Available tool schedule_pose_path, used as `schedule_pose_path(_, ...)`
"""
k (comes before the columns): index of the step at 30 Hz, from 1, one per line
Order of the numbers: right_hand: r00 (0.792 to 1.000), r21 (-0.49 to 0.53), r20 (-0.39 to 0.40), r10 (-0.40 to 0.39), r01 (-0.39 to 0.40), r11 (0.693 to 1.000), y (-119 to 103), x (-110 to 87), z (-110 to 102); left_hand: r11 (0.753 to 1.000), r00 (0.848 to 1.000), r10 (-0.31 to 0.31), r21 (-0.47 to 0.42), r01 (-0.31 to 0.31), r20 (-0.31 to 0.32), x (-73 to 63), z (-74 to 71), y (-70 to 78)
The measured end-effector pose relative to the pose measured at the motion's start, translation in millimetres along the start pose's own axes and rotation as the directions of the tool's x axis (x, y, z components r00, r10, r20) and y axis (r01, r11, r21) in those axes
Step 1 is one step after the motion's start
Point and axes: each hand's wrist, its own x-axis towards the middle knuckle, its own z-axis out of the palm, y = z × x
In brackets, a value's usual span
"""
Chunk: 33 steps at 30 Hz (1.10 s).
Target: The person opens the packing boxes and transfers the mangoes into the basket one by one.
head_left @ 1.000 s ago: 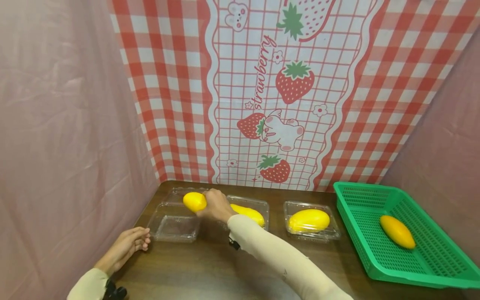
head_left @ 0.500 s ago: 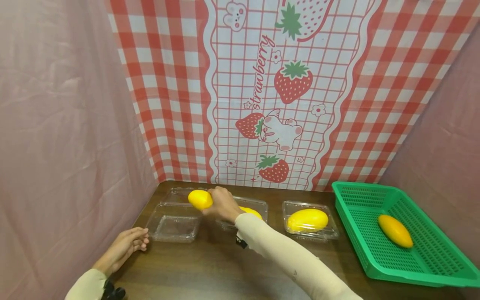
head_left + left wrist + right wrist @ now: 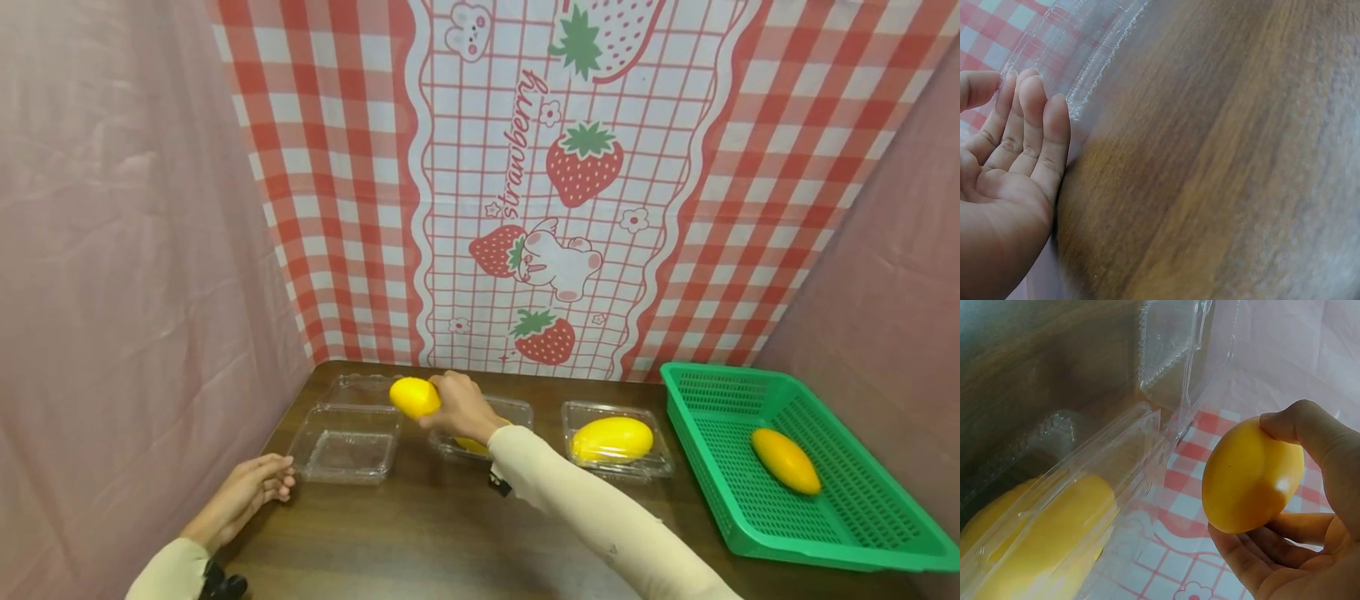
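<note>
My right hand [image 3: 462,406] grips a yellow mango [image 3: 415,397], thumb on one side and fingers round the other, as the right wrist view shows. The mango is held up between an open clear plastic box [image 3: 342,454] on the left and a middle clear box [image 3: 517,410]. That middle box has another yellow mango [image 3: 1054,544] inside, partly hidden by my hand and sleeve in the head view. At the near left corner of the open box rests my left hand [image 3: 243,498], fingers loosely bent and holding nothing. Its fingertips [image 3: 1057,115] overlap the box's edge in the left wrist view.
A third clear box [image 3: 660,464], closed over a yellow mango [image 3: 613,439], stands right of the middle one. On the right, a green basket [image 3: 731,521] contains an orange-yellow mango [image 3: 786,461]. A checked cloth [image 3: 352,208] hangs behind the wooden table [image 3: 420,533].
My right hand has moved to the right with the mango, away from the open box and further over the middle box. The left hand stays beside the open box.
</note>
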Motion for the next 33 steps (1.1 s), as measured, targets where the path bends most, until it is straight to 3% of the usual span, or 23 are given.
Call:
schedule_pose_path(20, 1.000, 0.003, -0.004, -0.018, 0.018, 1.000, 17, -17.4, -14, 1.000, 1.000, -0.006, -0.011, 0.006, 0.001, -0.7, 0.6, -1.3)
schedule_pose_path(33, 1.000, 0.017, -0.007, 0.021, -0.021, 1.000, 33, -29.8, -23, 1.000, 1.000, 0.014, 0.006, -0.014, 0.002, 0.0, 0.9, -0.7)
